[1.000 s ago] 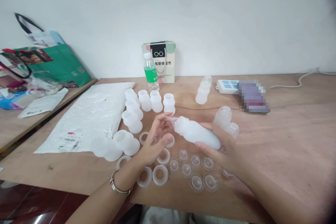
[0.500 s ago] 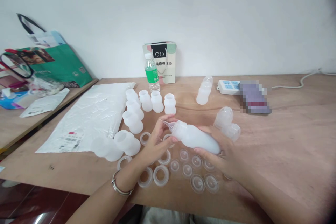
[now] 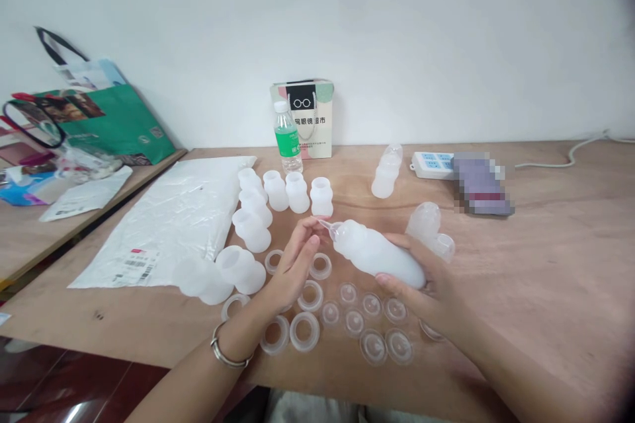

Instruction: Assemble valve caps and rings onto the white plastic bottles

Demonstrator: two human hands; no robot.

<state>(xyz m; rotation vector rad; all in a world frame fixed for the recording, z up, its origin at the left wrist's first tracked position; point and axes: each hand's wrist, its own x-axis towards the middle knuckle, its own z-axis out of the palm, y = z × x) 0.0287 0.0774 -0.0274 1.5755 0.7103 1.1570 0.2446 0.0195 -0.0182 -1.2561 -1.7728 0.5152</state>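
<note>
My right hand [image 3: 421, 277] is wrapped round a milky white baby bottle [image 3: 380, 258], tilted with its neck toward the left. The bottle's clear teat [image 3: 333, 230] is drawn out to a thin point. At that tip, the fingers of my left hand [image 3: 297, 258] pinch the teat, though the contact is partly hidden. Under my hands lie several clear teats [image 3: 354, 321] and several translucent collar rings [image 3: 304, 331]. Several open white bottles [image 3: 321, 197] stand to the left and behind. One capped bottle [image 3: 385, 175] stands at the back, and clear domed caps [image 3: 424, 219] sit beside my right hand.
A white plastic mailer [image 3: 163, 211] lies at the left. A water bottle [image 3: 288, 139] and a paper bag [image 3: 317, 125] stand by the wall. At the right are a power strip [image 3: 431, 164] and a blurred phone-like item [image 3: 479, 185]. A green bag [image 3: 114, 122] rests far left.
The baby bottle and my right hand have moved slightly to the right. My left thumb has come off the bottle's neck and lies nearer the teat's tip.
</note>
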